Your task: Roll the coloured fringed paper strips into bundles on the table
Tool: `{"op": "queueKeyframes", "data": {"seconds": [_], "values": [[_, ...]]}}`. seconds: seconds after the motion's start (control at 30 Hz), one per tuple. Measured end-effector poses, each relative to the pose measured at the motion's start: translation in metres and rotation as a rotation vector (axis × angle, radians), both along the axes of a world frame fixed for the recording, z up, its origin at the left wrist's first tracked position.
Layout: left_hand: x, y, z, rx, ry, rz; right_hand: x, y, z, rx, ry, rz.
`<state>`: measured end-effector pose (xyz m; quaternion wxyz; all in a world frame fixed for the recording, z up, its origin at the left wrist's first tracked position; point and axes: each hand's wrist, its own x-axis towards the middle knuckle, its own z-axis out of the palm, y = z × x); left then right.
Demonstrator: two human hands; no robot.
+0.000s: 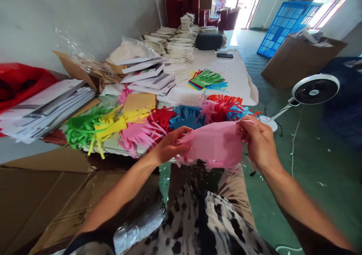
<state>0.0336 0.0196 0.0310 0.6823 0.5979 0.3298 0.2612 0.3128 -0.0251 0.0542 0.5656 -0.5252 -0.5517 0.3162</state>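
Stretched between my two hands is a pink fringed sheet [216,142], held over my lap at the table's near edge. My left hand [177,144] grips its left side, thumb on top. At the upper right corner, my right hand [256,136] pinches the sheet between thumb and fingers. Just behind it, along the table edge, lie fringed pieces in bunches: green [87,127], yellow [113,125], pink [141,132], dark red [162,117], blue [188,116] and orange-red [224,106]. The sheet's lower fringe is blurred.
A small fringed stack [207,78] lies farther back on the white-covered table [240,72]. Piled papers [53,106] and cream bundles [178,46] line the wall side. To the right stand a fan [315,92], a cardboard box [299,59] and a blue crate [285,27]. An open carton [51,194] sits at left.
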Motion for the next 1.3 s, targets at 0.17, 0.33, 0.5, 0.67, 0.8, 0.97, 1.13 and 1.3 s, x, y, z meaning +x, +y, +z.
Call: {"op": "queueKeyframes", "data": {"seconds": [0.17, 0.33, 0.5, 0.67, 0.8, 0.97, 1.13, 1.3], "values": [[-0.030, -0.002, 0.003, 0.188, 0.292, -0.019, 0.018, 0.010, -0.029, -0.316, -0.027, 0.145], [-0.040, -0.005, -0.011, 0.845, 0.797, 0.232, 0.007, 0.022, -0.059, -0.398, -0.478, 0.233], [-0.015, -0.031, -0.045, 1.255, 0.594, -0.108, -0.002, 0.022, -0.073, -0.436, -0.697, 0.187], [0.005, -0.048, -0.105, 1.240, 0.639, -0.160, -0.005, 0.002, -0.065, -0.174, -1.008, 0.020], [0.007, -0.055, -0.114, 1.284, 0.680, -0.110, -0.025, -0.034, -0.069, 0.160, -1.024, 0.310], [0.005, -0.059, -0.095, 1.235, 0.651, -0.057, -0.048, -0.065, -0.094, 0.035, -1.150, 0.409], [-0.002, -0.056, -0.084, 1.062, 0.558, 0.021, -0.035, -0.056, -0.089, 0.000, -1.216, 0.388], [0.000, -0.047, -0.073, 0.889, 0.549, 0.067, -0.024, -0.028, -0.075, -0.103, -1.074, 0.411]]}}
